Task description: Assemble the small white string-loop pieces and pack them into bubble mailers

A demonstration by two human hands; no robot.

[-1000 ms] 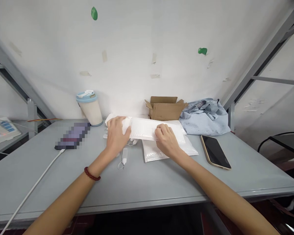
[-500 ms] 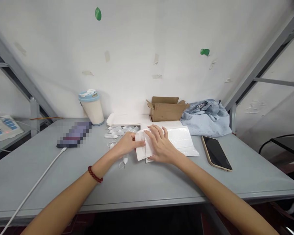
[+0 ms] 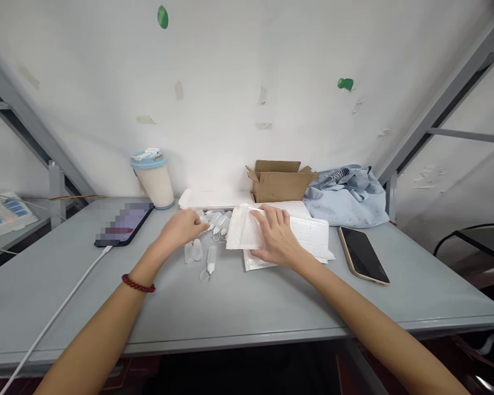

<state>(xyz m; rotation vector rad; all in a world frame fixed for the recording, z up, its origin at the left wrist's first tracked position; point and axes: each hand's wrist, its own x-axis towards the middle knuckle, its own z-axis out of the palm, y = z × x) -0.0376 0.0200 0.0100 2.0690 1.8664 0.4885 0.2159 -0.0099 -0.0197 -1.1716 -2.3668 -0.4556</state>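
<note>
My right hand [image 3: 278, 237] is closed around a white padded envelope [image 3: 246, 233], its thumb below and its fingers over the top face. More white padded envelopes [image 3: 310, 233] lie under that hand and to its right. Over the left edge of a pile of small clear plastic bottles [image 3: 220, 224] is my left hand [image 3: 181, 226], fingers curled and thumb pointing right. What these fingers hold, if anything, is hidden. One small bottle with a looped cap [image 3: 211, 259] lies apart in front of the pile, and two clear capsule-shaped pieces [image 3: 193, 250] lie beside it.
A cup with a blue lid [image 3: 152, 178] stands at the back left, near a phone on a cable [image 3: 125, 224]. Behind the envelopes are an open cardboard box [image 3: 282, 186] and a crumpled light-blue cloth [image 3: 346, 200]. Another phone [image 3: 364, 255] lies at the right.
My left hand has left the envelope and moved left to the small bottles. My right hand still grips the envelope, which now lies turned flatter.
</note>
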